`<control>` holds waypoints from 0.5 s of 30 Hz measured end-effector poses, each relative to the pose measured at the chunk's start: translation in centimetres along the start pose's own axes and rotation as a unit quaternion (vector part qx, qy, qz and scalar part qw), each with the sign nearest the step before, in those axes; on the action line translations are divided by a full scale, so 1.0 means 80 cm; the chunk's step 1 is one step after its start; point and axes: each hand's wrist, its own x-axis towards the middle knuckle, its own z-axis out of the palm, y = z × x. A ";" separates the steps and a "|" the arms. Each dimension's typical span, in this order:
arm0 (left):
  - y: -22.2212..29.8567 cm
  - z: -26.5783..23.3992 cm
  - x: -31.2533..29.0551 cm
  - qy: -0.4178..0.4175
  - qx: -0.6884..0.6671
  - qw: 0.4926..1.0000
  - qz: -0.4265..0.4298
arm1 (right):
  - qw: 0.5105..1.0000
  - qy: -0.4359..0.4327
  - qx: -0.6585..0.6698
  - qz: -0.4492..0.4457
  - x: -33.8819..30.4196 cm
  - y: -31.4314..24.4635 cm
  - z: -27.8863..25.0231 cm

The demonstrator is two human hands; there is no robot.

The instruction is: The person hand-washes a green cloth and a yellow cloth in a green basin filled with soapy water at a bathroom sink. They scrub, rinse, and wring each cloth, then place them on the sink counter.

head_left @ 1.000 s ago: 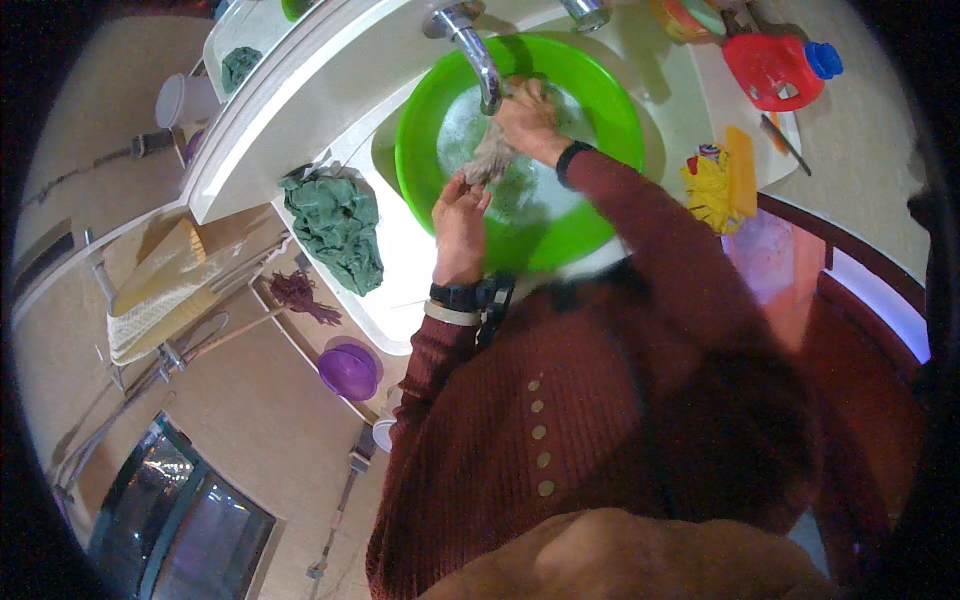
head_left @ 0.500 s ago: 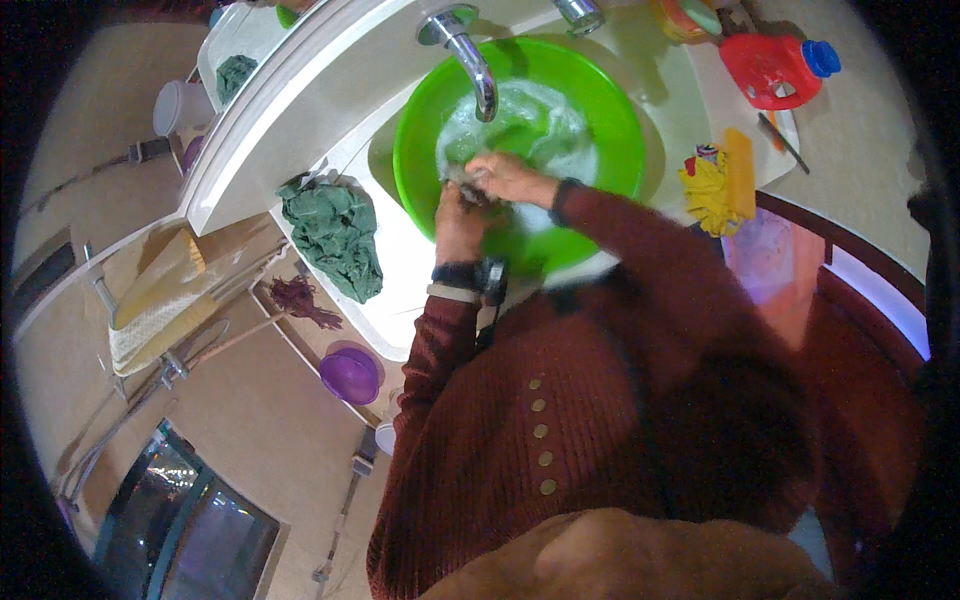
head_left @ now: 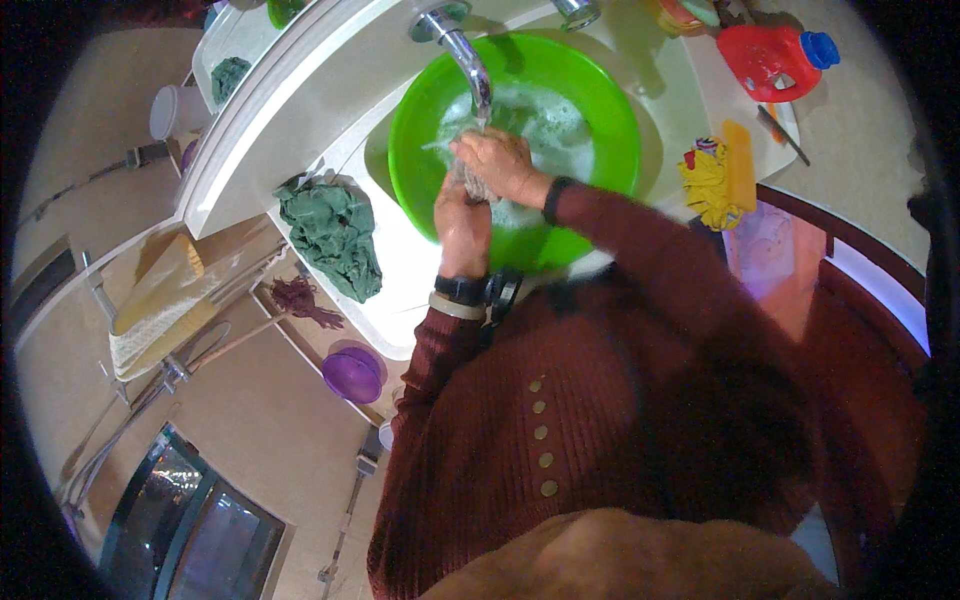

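A wet greyish-beige cloth (head_left: 477, 186) is bunched between my two hands over the bright green basin (head_left: 618, 140). My left hand (head_left: 463, 228) grips its lower part, fingers closed and partly covered by the cloth. From above, my right hand (head_left: 502, 166) closes over the upper part, fingers curled round it. White suds and soapy water (head_left: 560, 135) fill the basin's bottom. Right above my hands is the mouth of a chrome tap (head_left: 466, 62); whether water runs from it is hard to make out.
A crumpled green garment (head_left: 332, 240) lies on the white counter at left. To the right are yellow gloves (head_left: 708, 190), a yellow-orange block (head_left: 739, 170), a dark-handled tool (head_left: 783, 135) and a red jug (head_left: 768, 62) with a blue cap. A purple basin (head_left: 353, 375) sits lower left.
Both hands have risen from the suds toward the tap mouth, bringing the cloth up into clearer view. My right hand now covers more of its top.
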 end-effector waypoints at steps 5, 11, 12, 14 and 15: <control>0.026 -0.011 -0.028 0.034 0.123 0.992 -0.015 | 0.979 0.039 -0.197 0.026 0.027 0.069 0.010; 0.021 -0.038 -0.026 0.088 0.137 0.976 -0.144 | 0.964 -0.093 -0.227 -0.104 -0.012 0.092 0.041; 0.017 -0.040 -0.022 0.096 0.145 0.972 -0.161 | 0.934 -0.177 -0.268 -0.155 -0.017 0.093 0.043; 0.010 -0.046 -0.017 0.098 0.160 0.967 -0.174 | 0.973 -0.072 -0.208 -0.062 -0.020 0.092 0.040; 0.006 -0.048 -0.014 0.103 0.165 0.964 -0.183 | 0.980 -0.010 -0.197 0.006 -0.019 0.091 0.036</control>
